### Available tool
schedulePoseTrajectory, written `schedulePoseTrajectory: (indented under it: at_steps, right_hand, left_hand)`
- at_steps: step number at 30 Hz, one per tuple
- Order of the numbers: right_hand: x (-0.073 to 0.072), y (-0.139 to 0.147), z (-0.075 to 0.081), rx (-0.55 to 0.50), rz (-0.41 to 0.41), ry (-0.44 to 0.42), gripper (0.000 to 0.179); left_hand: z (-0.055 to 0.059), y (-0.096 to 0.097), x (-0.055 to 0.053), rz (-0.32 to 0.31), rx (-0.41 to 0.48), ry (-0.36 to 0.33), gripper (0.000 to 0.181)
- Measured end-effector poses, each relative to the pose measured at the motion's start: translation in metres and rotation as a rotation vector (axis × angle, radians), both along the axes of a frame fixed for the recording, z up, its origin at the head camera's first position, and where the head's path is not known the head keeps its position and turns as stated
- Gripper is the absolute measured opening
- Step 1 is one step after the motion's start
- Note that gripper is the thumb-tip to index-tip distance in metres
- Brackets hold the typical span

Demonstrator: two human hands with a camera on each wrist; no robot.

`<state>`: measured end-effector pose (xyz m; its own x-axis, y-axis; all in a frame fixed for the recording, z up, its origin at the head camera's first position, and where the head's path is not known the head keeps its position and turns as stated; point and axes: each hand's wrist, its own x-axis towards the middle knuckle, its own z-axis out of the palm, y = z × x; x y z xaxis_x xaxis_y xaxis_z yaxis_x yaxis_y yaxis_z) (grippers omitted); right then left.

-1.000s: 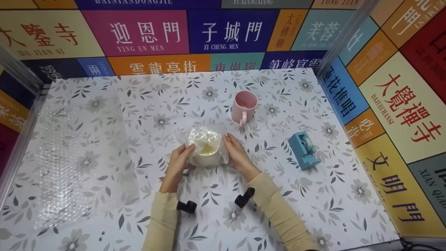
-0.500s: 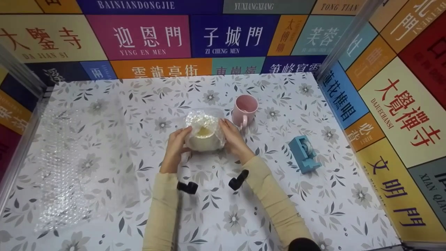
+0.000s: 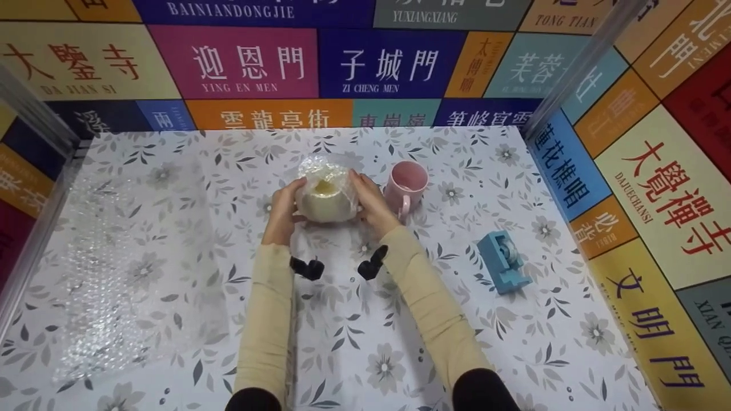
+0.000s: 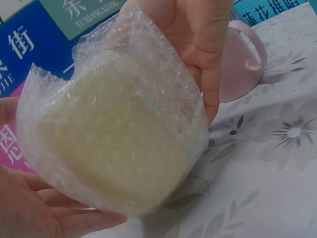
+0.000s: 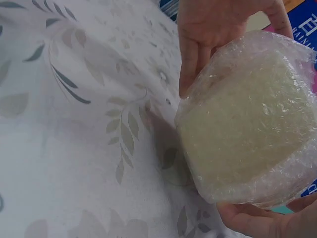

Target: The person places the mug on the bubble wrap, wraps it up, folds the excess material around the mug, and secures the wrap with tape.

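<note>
Between both hands is a pale yellow, cup-shaped thing in bubble wrap (image 3: 328, 202). A yellow opening shows through the film in the head view; the film's loose top edge sticks out in the left wrist view. My left hand (image 3: 281, 211) grips its left side, with fingers (image 4: 94, 220) reaching along the underside. On the opposite side, my right hand (image 3: 370, 201) holds it, thumb near the top. Close to the right hand stands an upright pink mug (image 3: 407, 185), its handle facing me, apart from the wrapped thing.
A teal tape dispenser (image 3: 499, 264) holding a clear roll stands at the right. Flat bubble wrap (image 3: 108, 274) covers much of the table's left side. Printed panels (image 3: 251, 63) wall the back and sides of the flower-patterned table (image 3: 342, 348).
Both hands have carried the wrapped thing away from me, toward the back of the table, and slightly left. The mug, dispenser and flat bubble wrap stay put.
</note>
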<state>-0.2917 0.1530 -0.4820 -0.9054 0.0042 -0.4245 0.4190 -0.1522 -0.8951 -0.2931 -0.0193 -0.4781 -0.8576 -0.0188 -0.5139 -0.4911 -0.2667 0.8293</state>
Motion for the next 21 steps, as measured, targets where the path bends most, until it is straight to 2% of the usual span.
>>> schedulePoseTrajectory:
  at_steps: [7,11,16,21]
  right_hand:
    - [-0.016,-0.004,-0.005,0.002,-0.026,-0.053,0.069]
    - [-0.019,-0.004,-0.009,0.016,-0.013,-0.076,0.069]
    - [-0.021,-0.002,-0.014,0.035,0.004,-0.051,0.06]
    - [-0.022,0.0,-0.018,0.067,-0.008,-0.022,0.059]
  left_hand:
    - [-0.005,-0.003,-0.016,-0.011,0.025,-0.044,0.055]
    - [-0.008,-0.004,-0.018,-0.016,0.018,-0.067,0.056]
    - [-0.015,-0.003,-0.021,-0.012,0.047,-0.072,0.05]
    - [-0.025,-0.001,-0.022,0.024,0.063,-0.066,0.051]
